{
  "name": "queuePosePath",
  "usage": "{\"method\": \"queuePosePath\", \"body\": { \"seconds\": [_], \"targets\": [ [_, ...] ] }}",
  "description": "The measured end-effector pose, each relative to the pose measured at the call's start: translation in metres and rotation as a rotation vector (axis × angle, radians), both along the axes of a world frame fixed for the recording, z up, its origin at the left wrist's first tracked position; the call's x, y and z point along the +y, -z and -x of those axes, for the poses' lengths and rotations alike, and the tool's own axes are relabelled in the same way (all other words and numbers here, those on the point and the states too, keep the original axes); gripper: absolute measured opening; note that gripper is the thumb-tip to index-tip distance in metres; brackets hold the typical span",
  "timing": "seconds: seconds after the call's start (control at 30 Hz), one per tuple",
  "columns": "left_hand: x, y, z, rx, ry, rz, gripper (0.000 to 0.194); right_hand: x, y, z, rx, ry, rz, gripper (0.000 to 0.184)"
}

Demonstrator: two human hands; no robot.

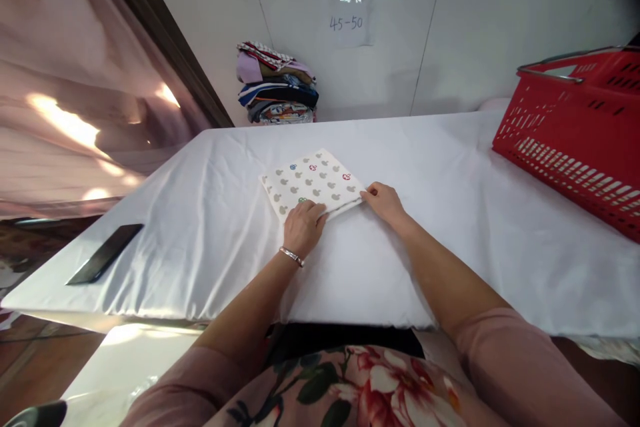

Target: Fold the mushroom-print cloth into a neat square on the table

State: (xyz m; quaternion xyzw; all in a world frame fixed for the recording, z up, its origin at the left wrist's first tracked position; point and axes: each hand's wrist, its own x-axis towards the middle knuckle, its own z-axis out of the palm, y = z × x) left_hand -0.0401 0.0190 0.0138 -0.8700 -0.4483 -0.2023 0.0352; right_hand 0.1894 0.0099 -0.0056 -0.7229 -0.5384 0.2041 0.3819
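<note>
A folded white cloth [309,181] printed with grey apple-like shapes, and a few in blue, red and green, lies at a slant on the white-covered table. My left hand [303,228], with a bracelet at the wrist, covers the cloth's near-left part. Its fingers are bent over the top, with the thumb close to them at the near edge. At the right corner, my right hand [384,201] pinches the edge between thumb and fingers. Layers show along the near side between both hands. The left fingertips are partly hidden.
A red plastic basket [575,147] stands at the table's right end. Several folded fabrics form a stack [279,87] against the back wall. A dark flat phone-like object [106,253] lies at the left. Paper signs [346,21] hang on the wall; a pinkish curtain [95,73] hangs left.
</note>
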Motion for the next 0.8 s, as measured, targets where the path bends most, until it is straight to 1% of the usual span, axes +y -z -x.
{"method": "queuePosePath", "body": {
  "seconds": [0.07, 0.13, 0.23, 0.37, 0.47, 0.6, 0.63, 0.7, 0.8],
  "targets": [
    [0.0004, -0.0023, -0.0005, 0.003, 0.003, 0.002, 0.014, 0.0015, 0.0002, 0.0023, 0.038, 0.007, -0.048, 0.020],
    [0.0001, -0.0035, -0.0004, -0.011, -0.002, -0.016, 0.015, 0.0023, -0.0001, 0.0034, 0.126, 0.017, -0.076, 0.020],
    [-0.0015, -0.0020, 0.0006, 0.003, 0.020, -0.026, 0.016, 0.0024, -0.0002, 0.0030, 0.191, 0.038, -0.030, 0.020],
    [-0.0032, 0.0024, 0.0023, 0.040, 0.073, 0.001, 0.017, 0.0031, 0.0025, 0.0017, 0.141, 0.059, 0.003, 0.016],
    [-0.0027, 0.0036, 0.0028, 0.050, 0.083, -0.005, 0.021, 0.0037, 0.0041, 0.0017, 0.104, 0.081, 0.038, 0.015],
    [-0.0007, 0.0020, 0.0016, 0.078, 0.067, -0.003, 0.017, 0.0031, 0.0035, 0.0025, 0.079, 0.098, 0.100, 0.031],
    [-0.0003, 0.0014, 0.0012, 0.082, 0.064, -0.004, 0.016, 0.0030, 0.0032, 0.0028, 0.065, 0.096, 0.105, 0.032],
    [0.0002, 0.0007, 0.0005, 0.089, 0.059, -0.011, 0.016, 0.0034, 0.0031, 0.0036, 0.036, 0.093, 0.100, 0.029],
    [-0.0001, 0.0012, 0.0001, 0.104, 0.050, -0.026, 0.017, 0.0051, 0.0035, 0.0053, 0.055, 0.093, 0.062, 0.019]
  ]
}}
